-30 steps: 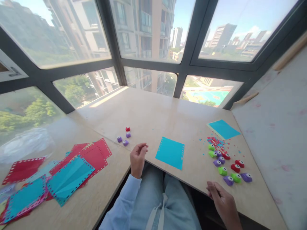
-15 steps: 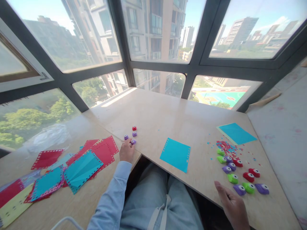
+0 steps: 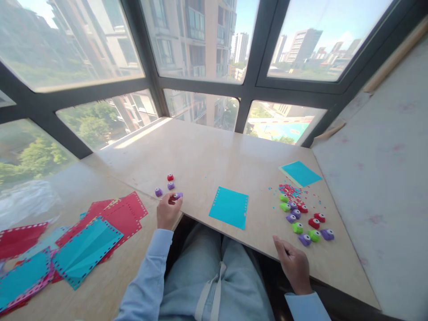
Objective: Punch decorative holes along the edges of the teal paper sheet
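My left hand (image 3: 169, 211) is closed, thumb and fingers pinching a small purple craft punch (image 3: 178, 195) with an eye-like top, at the table's front edge. Just beyond it stand a red punch (image 3: 170, 177), a purple punch (image 3: 170, 185) and another purple punch (image 3: 158, 192). In front of my lap lies a blue paper sheet (image 3: 230, 207), with holes along its left and right edges. At the front edge on the right, my right hand (image 3: 294, 263) has curled fingers and its thumb stretched out, with no object visible in it. Several green, red and purple punches (image 3: 297, 228) stand beyond it.
Punched red sheets (image 3: 130, 211) and blue sheets (image 3: 88, 249) overlap on the left. Clear crumpled plastic (image 3: 30, 200) lies beside them. Paper bits (image 3: 290, 191) are scattered near another blue sheet (image 3: 302, 173) at the right. Windows and a papered wall (image 3: 377, 178) border the table (image 3: 200, 151).
My view has turned to the right. My left hand has shifted the pinched purple punch rightward, away from the other punches near it. My right hand stays by the table edge.
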The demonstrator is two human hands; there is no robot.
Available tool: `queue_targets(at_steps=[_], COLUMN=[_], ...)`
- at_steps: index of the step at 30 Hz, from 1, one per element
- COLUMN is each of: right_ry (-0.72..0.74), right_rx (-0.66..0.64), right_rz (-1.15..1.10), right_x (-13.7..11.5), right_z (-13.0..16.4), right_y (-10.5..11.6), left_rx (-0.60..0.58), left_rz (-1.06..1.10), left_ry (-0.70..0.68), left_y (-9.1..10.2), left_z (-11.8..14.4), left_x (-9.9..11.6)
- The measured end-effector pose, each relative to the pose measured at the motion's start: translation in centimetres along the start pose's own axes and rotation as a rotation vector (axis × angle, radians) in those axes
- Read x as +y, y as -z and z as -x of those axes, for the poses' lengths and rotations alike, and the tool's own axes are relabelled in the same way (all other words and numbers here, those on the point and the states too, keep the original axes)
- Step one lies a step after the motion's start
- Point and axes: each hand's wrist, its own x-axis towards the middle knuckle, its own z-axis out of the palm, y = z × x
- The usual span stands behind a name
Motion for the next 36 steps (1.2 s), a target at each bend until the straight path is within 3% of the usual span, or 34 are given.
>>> queue_targets(at_steps=[7, 12, 16, 21, 26, 30, 36], right_ry=[-0.024, -0.051, -0.077, -0.168, -0.362, -0.546, -0.659], right_rx=[0.017, 0.007, 0.007, -0.061, -0.142, -0.194, -0.197], right_rz=[-0.019, -0.080, -0.110, -0.222, -0.693, -1.116, -1.428], right_x=[-1.0, -1.0, -0.9, -1.4, -2.8, -5.2, -8.1], right_z=[0.3, 0.7, 0.9, 0.8, 0.8, 0.8, -0.5], right_y=[0.1, 0.0, -0.1, 0.2, -0.3, -1.4, -2.4], left_rx=[-0.276, -0.404, -0.451, -0.379, -0.402, -0.446, -0.451], left_rz=[0.909, 1.115, 0.962, 0.502, 0.225, 0.014, -0.146], left_ry=[0.360, 0.428, 0.347, 0.018, -0.167, -0.226, -0.252], left_y=[-2.1, -2.7, -3.3, -5.4, -7.2, -7.6, -7.9], left_z=[2.9, 4.4, 5.3, 6.2, 6.7, 7.5, 8.7], left_x=[3.5, 4.9, 5.6, 5.0, 4.2, 4.8, 6.0])
